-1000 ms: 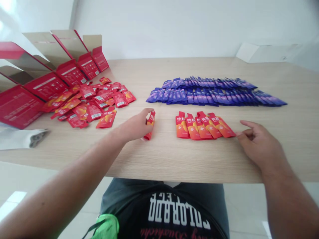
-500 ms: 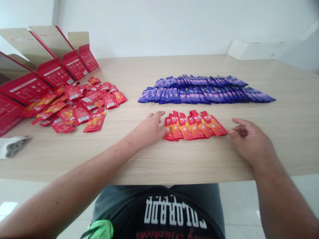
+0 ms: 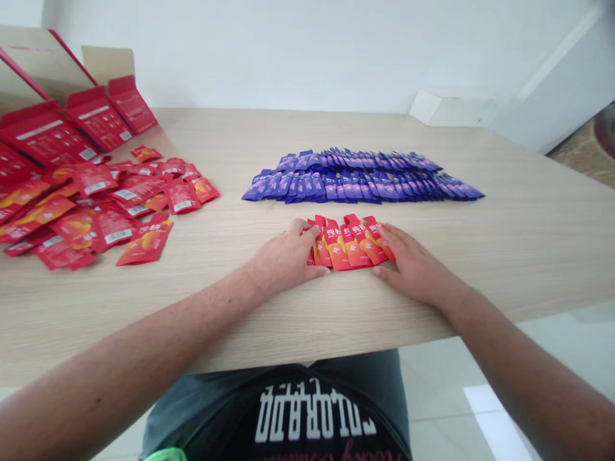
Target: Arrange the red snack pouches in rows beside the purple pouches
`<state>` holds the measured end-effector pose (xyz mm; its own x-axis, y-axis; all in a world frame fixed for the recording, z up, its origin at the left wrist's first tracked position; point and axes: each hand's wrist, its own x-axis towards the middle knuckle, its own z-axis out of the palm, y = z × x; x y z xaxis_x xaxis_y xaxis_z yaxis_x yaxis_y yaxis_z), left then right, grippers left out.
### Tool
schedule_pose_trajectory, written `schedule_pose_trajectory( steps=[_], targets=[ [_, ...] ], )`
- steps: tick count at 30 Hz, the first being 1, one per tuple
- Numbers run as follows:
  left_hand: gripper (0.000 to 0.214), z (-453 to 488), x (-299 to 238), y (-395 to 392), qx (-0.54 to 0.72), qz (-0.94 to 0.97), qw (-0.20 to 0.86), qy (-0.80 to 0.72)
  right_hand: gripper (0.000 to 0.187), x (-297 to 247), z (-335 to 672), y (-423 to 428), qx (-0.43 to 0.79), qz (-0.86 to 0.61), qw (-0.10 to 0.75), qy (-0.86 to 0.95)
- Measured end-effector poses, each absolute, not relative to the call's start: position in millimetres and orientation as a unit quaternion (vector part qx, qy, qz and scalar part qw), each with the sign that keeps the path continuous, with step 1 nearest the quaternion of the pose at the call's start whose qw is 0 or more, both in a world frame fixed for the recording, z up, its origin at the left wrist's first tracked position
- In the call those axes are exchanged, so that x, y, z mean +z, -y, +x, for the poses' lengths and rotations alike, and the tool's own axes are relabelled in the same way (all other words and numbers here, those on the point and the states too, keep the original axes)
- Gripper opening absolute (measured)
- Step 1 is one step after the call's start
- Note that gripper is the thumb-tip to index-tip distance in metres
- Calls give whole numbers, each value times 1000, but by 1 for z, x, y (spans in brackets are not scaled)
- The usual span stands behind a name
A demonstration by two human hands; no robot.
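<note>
A short row of overlapping red-and-orange pouches (image 3: 348, 246) lies flat on the table in front of me. My left hand (image 3: 288, 256) grips the row's left end, fingers at the upper edge and thumb along the lower edge. At the right end, my right hand (image 3: 416, 262) holds the row the same way, its fingers covering part of the last pouch. The outermost pouches are partly hidden under both hands.
Behind the row stretch two long rows of blue-purple pouches (image 3: 355, 186). A loose heap of red pouches (image 3: 110, 214) is on the left, before open red cartons (image 3: 52, 134). A white box (image 3: 451, 110) stands against the back wall.
My right hand has moved left from beside the row onto its right end. My left hand now reaches further over the left end, and the pouches sit closer together. The view has shifted right.
</note>
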<state>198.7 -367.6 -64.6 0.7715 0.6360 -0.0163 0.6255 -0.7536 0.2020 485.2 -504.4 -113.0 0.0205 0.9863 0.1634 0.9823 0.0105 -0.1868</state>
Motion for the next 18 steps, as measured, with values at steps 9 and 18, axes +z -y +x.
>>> schedule_pose_trajectory(
  steps=[9,18],
  targets=[
    [85,209,-67,371,36,938,95,-332,80,-116,454,497,-17,-704,132,698],
    [66,216,-72,376,48,928,73,-362,80,-115,443,493,-27,-729,116,674]
  ],
)
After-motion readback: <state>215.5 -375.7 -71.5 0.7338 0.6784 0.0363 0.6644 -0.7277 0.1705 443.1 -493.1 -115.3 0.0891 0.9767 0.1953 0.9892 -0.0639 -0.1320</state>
